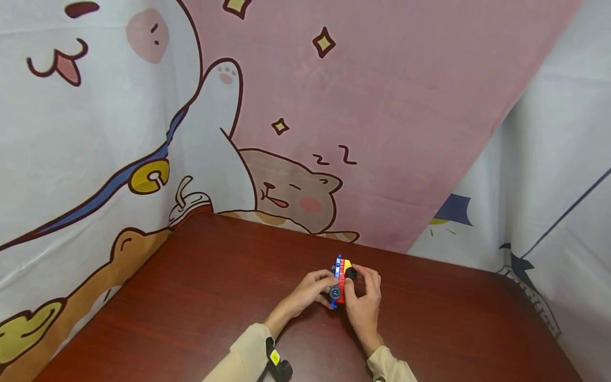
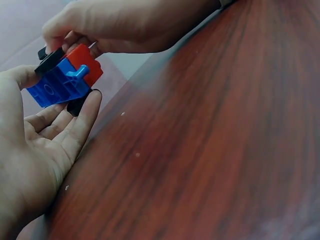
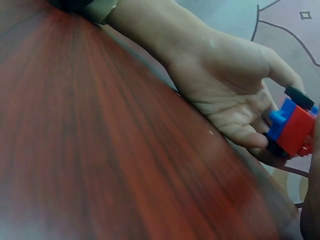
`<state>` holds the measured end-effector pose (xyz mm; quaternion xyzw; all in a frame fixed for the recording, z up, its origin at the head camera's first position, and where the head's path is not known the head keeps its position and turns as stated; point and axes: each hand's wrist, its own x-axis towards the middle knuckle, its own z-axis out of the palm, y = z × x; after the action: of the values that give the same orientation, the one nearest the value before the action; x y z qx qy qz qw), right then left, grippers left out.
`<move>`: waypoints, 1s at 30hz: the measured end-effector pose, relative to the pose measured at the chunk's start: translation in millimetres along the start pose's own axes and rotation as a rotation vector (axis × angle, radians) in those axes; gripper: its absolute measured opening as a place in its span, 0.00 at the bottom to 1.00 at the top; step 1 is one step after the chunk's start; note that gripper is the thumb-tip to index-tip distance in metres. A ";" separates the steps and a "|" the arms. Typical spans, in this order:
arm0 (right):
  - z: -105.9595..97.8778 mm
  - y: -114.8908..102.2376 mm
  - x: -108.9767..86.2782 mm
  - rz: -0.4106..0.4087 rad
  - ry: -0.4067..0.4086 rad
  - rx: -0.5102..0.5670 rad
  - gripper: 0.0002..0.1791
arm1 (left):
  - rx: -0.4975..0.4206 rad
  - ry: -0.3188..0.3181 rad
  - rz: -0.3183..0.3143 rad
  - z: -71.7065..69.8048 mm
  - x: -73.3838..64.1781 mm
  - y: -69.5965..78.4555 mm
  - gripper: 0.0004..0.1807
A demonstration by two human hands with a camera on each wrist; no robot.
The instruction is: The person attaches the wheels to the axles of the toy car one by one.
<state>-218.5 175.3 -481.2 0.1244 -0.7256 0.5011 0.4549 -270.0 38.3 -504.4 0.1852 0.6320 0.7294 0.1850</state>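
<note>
A small toy car (image 1: 341, 286) of red, blue and yellow building blocks with black wheels is held between both hands, close over the table. My left hand (image 1: 305, 293) grips one end of it. In the left wrist view its thumb presses a black wheel (image 2: 49, 61), and its fingers lie under the wheel opposite. Across from it, my right hand (image 1: 365, 307) pinches the other end. From the right wrist, the thumb meets a wheel (image 3: 299, 97) on top and fingers reach beneath the red and blue body (image 3: 296, 131). The blue underside (image 2: 50, 90) faces the left wrist camera.
The brown wood-grain table (image 1: 219, 297) extends around both hands, with a few pale specks on it. Behind stands a cloth backdrop (image 1: 382, 106) printed with cartoon animals, meeting the table's back and left edges. A black wrist strap (image 1: 273, 355) sits on the left sleeve.
</note>
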 end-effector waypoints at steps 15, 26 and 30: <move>7.4 1.1 1.7 -0.093 0.017 0.003 0.21 | 0.095 -0.007 0.015 4.3 2.0 -3.6 0.16; 10.6 2.7 2.2 -0.084 0.013 -0.027 0.22 | 0.148 -0.017 0.022 5.2 0.3 -4.3 0.15; 11.4 2.6 2.1 -0.076 0.007 -0.032 0.23 | 0.146 -0.016 0.020 4.5 0.2 -3.6 0.14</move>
<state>-227.5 167.5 -482.1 0.1428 -0.7267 0.4721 0.4783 -267.7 42.7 -507.3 0.2105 0.6799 0.6819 0.1687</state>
